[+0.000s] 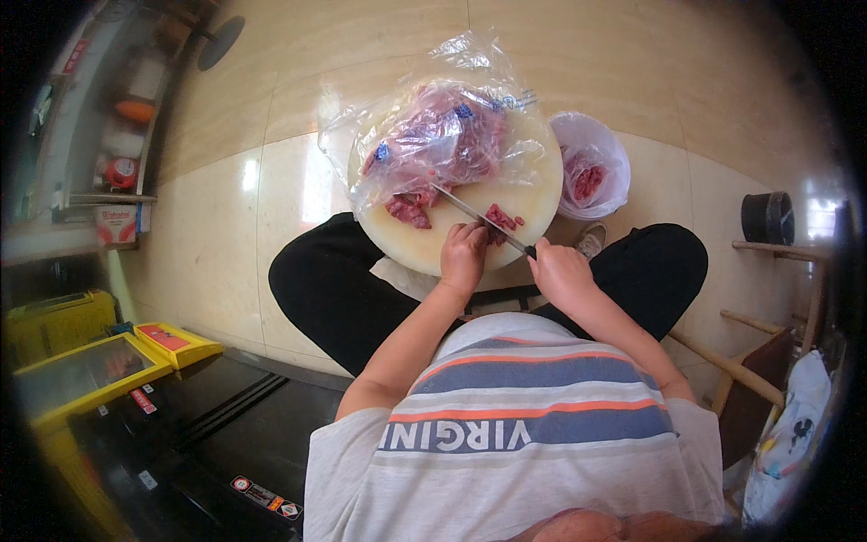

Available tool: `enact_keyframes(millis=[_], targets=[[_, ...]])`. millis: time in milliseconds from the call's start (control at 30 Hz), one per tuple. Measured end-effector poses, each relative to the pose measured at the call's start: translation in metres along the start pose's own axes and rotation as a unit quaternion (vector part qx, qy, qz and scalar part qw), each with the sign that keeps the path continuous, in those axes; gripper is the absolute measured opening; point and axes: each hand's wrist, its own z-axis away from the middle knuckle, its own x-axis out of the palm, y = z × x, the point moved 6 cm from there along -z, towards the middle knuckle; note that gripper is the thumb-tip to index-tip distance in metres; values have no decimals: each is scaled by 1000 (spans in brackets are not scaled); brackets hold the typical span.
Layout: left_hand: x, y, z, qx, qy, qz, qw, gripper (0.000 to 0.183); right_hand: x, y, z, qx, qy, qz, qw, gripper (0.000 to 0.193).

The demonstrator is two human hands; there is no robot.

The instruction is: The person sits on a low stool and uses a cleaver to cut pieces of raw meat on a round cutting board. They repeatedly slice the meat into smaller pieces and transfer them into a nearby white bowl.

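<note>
A round pale cutting board (397, 246) stands between my knees. My right hand (560, 271) is closed round the dark handle of a knife (465, 207), whose blade points to the far left across the board. My left hand (464, 253) has its fingers curled down at the near side of the blade, against dark meat that they mostly hide. Small cut strips of meat (502, 218) lie just beyond the blade. Left of it rest larger red pieces (409, 212). At the back of the board, a big lump of raw meat (452, 135) sits in a clear plastic bag (465, 54).
A white bucket (614, 149) lined with plastic stands right of the board, with cut meat (589, 181) in it. A wooden chair (759, 379) is at the right, a black glossy case (235, 434) at the lower left. Shelves (113, 197) line the left side.
</note>
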Motion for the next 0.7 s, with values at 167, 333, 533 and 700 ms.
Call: enact_keyframes(millis=[167, 333, 533, 700], targets=[[-3, 3, 2, -26, -4, -13, 1000, 13, 7, 3, 0, -3, 18, -2, 1000, 24], [1, -10, 7, -31, 26, -5, 999, 23, 1, 19, 18, 58, -25, 10, 998, 23], [-4, -23, 12, -83, 58, 52, 993, 25, -15, 16, 22, 46, 20, -6, 999, 25], [-2, -27, 14, -94, 16, 46, 994, 20, -23, 2, 29, 41, 12, -21, 999, 23]])
